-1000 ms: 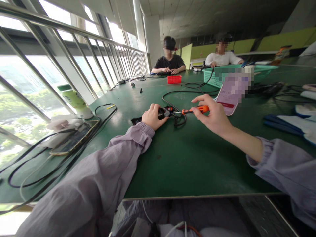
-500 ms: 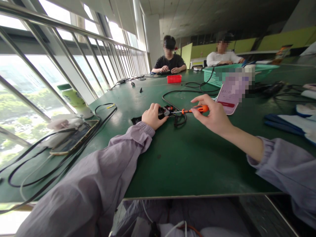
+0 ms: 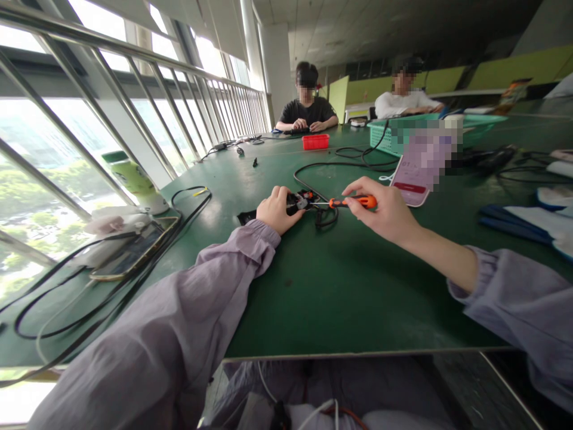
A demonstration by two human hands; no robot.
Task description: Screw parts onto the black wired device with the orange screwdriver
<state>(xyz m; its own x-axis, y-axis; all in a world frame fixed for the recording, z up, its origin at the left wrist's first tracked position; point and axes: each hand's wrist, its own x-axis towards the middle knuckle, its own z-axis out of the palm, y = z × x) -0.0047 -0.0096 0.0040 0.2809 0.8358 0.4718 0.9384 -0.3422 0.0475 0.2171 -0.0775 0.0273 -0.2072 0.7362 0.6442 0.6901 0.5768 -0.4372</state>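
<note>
A black device [image 3: 249,217] with grey and orange parts at its right end lies on the green table [image 3: 322,298]. My left hand [image 3: 276,211] is wrapped over its middle and hides part of it. From the right, my right hand [image 3: 380,206] holds an orange and black screwdriver [image 3: 364,202] nearly level, thumb and fingers on the handle. The screwdriver's thin shaft points left, its tip at the device's right end. Whether the tip sits in a screw is too small to tell. A black cable [image 3: 331,225] loops beside that end.
Behind my right hand a pink-screened phone [image 3: 412,179] leans near a green basket [image 3: 385,138]. Further back are a red tray [image 3: 316,141] and two seated people. Cables, another phone [image 3: 138,254] and a cup [image 3: 134,182] lie left; gloves [image 3: 528,224] lie right.
My right hand's fingers have shifted slightly on the screwdriver handle, with the index finger lower and further left. My left hand and the device look unmoved.
</note>
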